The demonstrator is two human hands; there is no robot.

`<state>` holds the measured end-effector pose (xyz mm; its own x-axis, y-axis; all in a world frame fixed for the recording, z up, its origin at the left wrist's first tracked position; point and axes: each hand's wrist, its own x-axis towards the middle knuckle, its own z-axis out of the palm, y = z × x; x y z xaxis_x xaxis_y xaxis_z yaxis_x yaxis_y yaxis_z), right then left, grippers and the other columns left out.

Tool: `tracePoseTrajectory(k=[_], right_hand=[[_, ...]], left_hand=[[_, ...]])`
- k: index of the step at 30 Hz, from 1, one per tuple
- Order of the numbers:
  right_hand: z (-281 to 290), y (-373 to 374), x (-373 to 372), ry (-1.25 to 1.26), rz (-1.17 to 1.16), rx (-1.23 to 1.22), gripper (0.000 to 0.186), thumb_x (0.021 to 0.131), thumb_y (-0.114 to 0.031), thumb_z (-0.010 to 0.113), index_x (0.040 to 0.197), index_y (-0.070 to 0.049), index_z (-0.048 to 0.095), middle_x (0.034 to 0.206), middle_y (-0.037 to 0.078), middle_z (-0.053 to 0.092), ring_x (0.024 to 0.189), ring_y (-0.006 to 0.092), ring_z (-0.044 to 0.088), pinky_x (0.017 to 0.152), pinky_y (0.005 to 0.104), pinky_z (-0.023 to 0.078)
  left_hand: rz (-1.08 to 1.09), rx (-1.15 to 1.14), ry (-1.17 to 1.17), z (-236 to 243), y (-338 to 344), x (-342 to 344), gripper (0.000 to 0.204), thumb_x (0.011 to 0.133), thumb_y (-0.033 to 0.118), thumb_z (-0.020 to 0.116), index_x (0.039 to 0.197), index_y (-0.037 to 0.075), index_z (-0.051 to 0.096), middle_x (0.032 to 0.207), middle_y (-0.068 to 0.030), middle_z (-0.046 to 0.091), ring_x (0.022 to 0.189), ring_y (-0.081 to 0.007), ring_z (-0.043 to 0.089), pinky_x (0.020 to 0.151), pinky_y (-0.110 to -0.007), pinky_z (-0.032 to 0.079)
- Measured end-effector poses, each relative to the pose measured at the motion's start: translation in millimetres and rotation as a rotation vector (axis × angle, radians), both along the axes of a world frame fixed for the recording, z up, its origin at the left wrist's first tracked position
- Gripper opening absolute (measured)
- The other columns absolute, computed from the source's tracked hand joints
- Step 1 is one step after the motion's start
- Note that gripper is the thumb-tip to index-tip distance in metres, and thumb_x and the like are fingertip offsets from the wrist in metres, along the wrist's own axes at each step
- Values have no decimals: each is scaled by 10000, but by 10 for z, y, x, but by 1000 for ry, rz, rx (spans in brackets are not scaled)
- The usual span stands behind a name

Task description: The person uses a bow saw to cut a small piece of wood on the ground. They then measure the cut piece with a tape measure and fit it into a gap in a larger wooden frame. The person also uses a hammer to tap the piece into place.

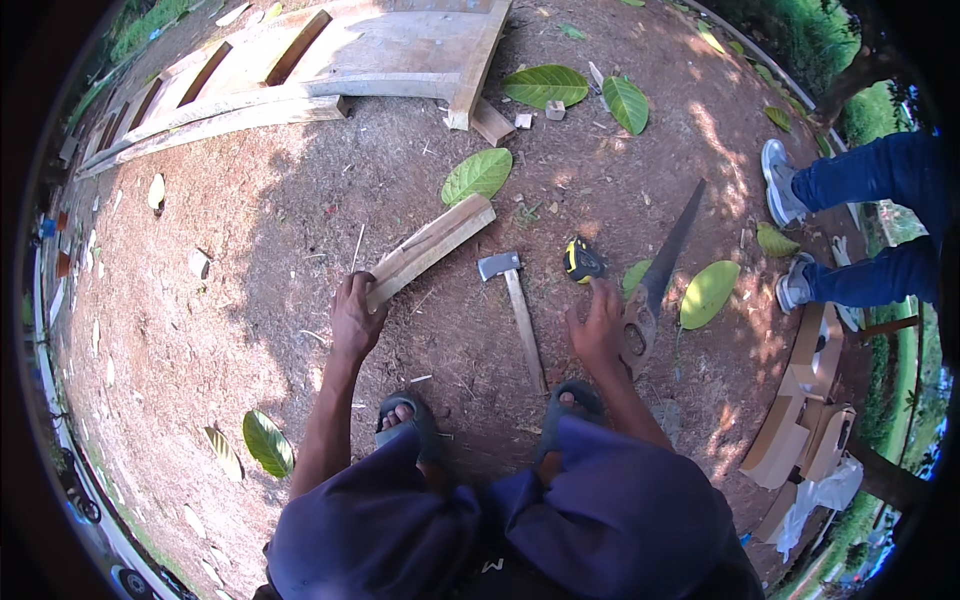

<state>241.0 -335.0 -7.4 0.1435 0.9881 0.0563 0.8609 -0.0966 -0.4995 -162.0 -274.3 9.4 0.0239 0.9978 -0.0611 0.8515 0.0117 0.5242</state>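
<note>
My left hand [355, 318] is closed on the near end of a short wooden beam [432, 246], which slants away to the right just above the ground. My right hand [598, 328] has its thumb and fingers apart, holding nothing that I can see. Its fingertips come close to a yellow and black tape measure [582, 260] on the dirt. Right beside that hand lies a handsaw [662, 270], wooden handle toward me and dark blade pointing away. A hatchet [518, 310] with a pale handle lies on the ground between my two hands.
A wooden frame with slats [380, 60] lies at the far left. Another person's legs in jeans [865, 175] stand at the right. Below them are opened cardboard boxes [800, 420]. Big green leaves [710, 294] and small wood offcuts [555, 110] are scattered on the dirt.
</note>
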Motion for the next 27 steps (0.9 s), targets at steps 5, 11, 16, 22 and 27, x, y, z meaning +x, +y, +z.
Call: tracePoseTrajectory(k=[5,11,16,22,27], right_hand=[[-189,405,165,-140,-68,-15,797,827,-253,791,1457,25,390,1447,282,447,1349,463,430,1126,519,358],[-280,641,241,-89,37,-13,786,820,-282,804,1435,21,419,1389,276,485,1295,454,475,1085,511,393],[-142,436,145,220,-123,-75,665,828,-250,765,1372,31,506,1282,229,564,1191,371,568,1023,466,449],[-86,-65,312,789,-429,-92,529,888,-202,659,1345,44,556,1221,167,609,1118,270,608,988,367,457],[98,-220,138,988,-496,-49,453,923,-174,597,1321,41,579,1146,118,635,1071,224,605,967,334,458]], left_hand=[[-58,99,-16,-93,-51,4,442,788,135,764,1174,74,557,1308,-178,561,1224,-422,544,1052,-517,427],[-180,200,-5,-350,-126,-71,418,748,68,763,1099,38,539,1137,-209,559,1152,-437,517,1001,-535,424],[52,-46,-292,-251,-286,-390,462,710,29,788,1070,-4,501,968,-111,501,968,-296,520,885,-416,456],[77,-631,-891,236,-291,-944,515,810,49,787,1264,41,544,1274,-114,619,1133,-229,597,964,-365,491],[228,-848,-1119,130,-441,-1248,474,838,162,797,1255,9,631,1180,-119,673,1127,-236,623,1003,-376,485]])
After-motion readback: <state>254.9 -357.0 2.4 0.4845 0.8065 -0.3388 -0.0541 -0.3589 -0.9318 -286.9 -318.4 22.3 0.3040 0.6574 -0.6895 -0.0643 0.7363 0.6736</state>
